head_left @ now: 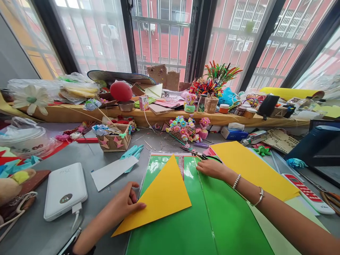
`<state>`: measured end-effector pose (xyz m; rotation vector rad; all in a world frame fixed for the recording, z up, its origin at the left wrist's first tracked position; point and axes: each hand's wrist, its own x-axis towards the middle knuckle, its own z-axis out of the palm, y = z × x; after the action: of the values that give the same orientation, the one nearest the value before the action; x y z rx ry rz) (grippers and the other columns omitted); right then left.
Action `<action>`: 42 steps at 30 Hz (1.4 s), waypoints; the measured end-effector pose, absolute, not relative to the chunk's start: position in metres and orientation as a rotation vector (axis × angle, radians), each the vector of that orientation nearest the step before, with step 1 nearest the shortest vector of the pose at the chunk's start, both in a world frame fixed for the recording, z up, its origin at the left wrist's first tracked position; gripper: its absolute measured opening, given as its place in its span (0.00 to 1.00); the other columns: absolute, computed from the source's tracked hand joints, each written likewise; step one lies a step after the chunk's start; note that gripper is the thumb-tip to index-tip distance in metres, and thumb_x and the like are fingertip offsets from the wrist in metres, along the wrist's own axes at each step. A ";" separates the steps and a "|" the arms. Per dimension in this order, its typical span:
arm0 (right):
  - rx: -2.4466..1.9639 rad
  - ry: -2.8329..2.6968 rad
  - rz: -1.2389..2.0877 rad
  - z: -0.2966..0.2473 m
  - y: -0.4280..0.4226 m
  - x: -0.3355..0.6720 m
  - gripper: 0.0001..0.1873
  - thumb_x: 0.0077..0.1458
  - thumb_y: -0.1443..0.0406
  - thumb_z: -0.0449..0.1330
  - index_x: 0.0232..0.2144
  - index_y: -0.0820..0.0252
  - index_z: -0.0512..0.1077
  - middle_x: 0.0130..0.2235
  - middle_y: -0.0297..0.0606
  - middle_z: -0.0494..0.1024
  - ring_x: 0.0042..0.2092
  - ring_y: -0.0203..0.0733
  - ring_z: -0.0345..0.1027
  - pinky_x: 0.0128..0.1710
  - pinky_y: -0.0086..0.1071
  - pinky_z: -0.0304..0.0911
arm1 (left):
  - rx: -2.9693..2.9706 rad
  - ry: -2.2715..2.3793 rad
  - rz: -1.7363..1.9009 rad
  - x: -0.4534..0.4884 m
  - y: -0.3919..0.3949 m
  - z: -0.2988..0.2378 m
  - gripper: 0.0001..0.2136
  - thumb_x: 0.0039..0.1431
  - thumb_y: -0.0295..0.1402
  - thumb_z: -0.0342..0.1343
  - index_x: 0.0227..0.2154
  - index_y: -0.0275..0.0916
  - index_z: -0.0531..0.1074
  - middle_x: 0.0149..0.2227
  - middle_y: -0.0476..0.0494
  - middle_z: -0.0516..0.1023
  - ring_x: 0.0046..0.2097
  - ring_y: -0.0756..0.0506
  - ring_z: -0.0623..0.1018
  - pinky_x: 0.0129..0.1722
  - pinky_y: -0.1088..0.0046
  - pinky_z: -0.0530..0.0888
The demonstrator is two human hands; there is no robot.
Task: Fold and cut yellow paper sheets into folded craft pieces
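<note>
A folded yellow sheet of paper [162, 194], shaped roughly like a triangle, lies over a green plastic-covered mat [175, 233]. My left hand [130, 200] holds its left edge, thumb flat on top and the other fingers curled at the edge, partly hidden. At the mat's far edge, my right hand [212, 168] is closed at the black handles of a pair of scissors [203, 156]. Its fingers partly cover the handles, and the blades point away to the left. Beside the right forearm lies a larger yellow sheet [247, 166].
A white power bank [66, 191] with a cable lies at left, near a white paper strip [114, 173] and a cardboard basket [115, 138]. Beaded flowers [183, 127] stand behind the mat. At right are a red-and-white calculator [308, 193] and orange-handled scissors [330, 196]. Craft supplies crowd the windowsill.
</note>
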<state>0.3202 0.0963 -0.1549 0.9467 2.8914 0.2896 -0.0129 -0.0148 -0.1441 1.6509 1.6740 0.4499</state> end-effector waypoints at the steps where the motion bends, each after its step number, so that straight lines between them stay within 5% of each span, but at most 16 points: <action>1: 0.990 2.912 0.245 -0.154 0.097 0.321 0.10 0.52 0.77 0.47 0.30 0.62 0.66 0.30 0.39 0.71 0.32 0.38 0.65 0.30 0.30 0.58 | 1.614 1.651 0.468 -0.013 -0.017 -0.144 0.21 0.39 0.44 0.56 0.35 0.39 0.58 0.24 0.53 0.65 0.24 0.48 0.68 0.24 0.73 0.63; 8: 1.544 3.083 -0.155 -0.128 0.094 0.320 0.06 0.50 0.74 0.47 0.28 0.63 0.63 0.29 0.39 0.71 0.30 0.36 0.64 0.30 0.29 0.59 | 1.452 1.525 0.466 -0.029 -0.026 -0.142 0.17 0.38 0.41 0.56 0.31 0.40 0.60 0.22 0.54 0.67 0.24 0.48 0.69 0.23 0.74 0.63; 12: 1.761 3.112 -0.585 -0.113 0.094 0.314 0.07 0.52 0.69 0.49 0.36 0.64 0.59 0.31 0.39 0.72 0.31 0.34 0.68 0.30 0.29 0.63 | 1.443 1.607 0.609 -0.042 -0.019 -0.140 0.21 0.37 0.47 0.56 0.31 0.39 0.61 0.22 0.51 0.69 0.27 0.45 0.71 0.27 0.72 0.66; 18: 1.781 2.937 -1.055 -0.118 0.098 0.301 0.13 0.47 0.68 0.57 0.38 0.66 0.62 0.26 0.35 0.75 0.26 0.33 0.70 0.25 0.26 0.66 | 1.057 1.693 0.905 -0.039 -0.018 -0.121 0.24 0.45 0.49 0.52 0.42 0.40 0.60 0.43 0.40 0.72 0.46 0.41 0.71 0.38 0.69 0.71; 23: 2.095 2.799 -0.773 -0.127 0.080 0.286 0.17 0.51 0.68 0.53 0.44 0.67 0.60 0.44 0.49 0.68 0.38 0.37 0.69 0.36 0.31 0.65 | 0.794 1.523 1.044 -0.033 -0.022 -0.114 0.26 0.39 0.38 0.61 0.44 0.40 0.61 0.52 0.41 0.66 0.51 0.42 0.68 0.36 0.75 0.73; 28: 2.001 2.608 -0.468 -0.134 0.047 0.271 0.10 0.51 0.63 0.55 0.27 0.67 0.69 0.34 0.46 0.72 0.38 0.47 0.67 0.39 0.39 0.61 | 0.977 1.582 0.839 -0.043 -0.021 -0.125 0.28 0.33 0.43 0.63 0.40 0.40 0.65 0.45 0.42 0.73 0.46 0.42 0.72 0.35 0.75 0.73; 33: 1.984 2.362 -0.316 -0.141 0.038 0.257 0.14 0.54 0.64 0.53 0.42 0.66 0.65 0.44 0.43 0.69 0.41 0.42 0.66 0.39 0.40 0.63 | 1.431 1.676 0.526 -0.042 -0.006 -0.124 0.24 0.39 0.51 0.55 0.34 0.36 0.68 0.34 0.40 0.76 0.33 0.42 0.76 0.30 0.70 0.72; 39: 2.011 2.199 -0.287 -0.138 0.041 0.250 0.15 0.55 0.63 0.52 0.45 0.62 0.63 0.46 0.41 0.67 0.42 0.41 0.65 0.39 0.40 0.63 | 1.893 1.682 0.498 0.013 0.027 -0.116 0.19 0.47 0.49 0.48 0.33 0.38 0.67 0.34 0.42 0.74 0.37 0.42 0.74 0.35 0.69 0.69; 42: 2.059 2.161 -0.303 -0.140 0.040 0.251 0.15 0.55 0.63 0.52 0.45 0.63 0.63 0.46 0.42 0.67 0.42 0.41 0.65 0.39 0.40 0.63 | 1.937 1.757 0.475 0.043 0.041 -0.126 0.21 0.39 0.46 0.56 0.33 0.35 0.66 0.39 0.34 0.71 0.43 0.35 0.70 0.40 0.64 0.65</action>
<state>0.2512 0.0404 -0.1399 2.0592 2.1614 -0.3035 0.0429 0.0414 -0.1260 1.9375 1.7571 0.4745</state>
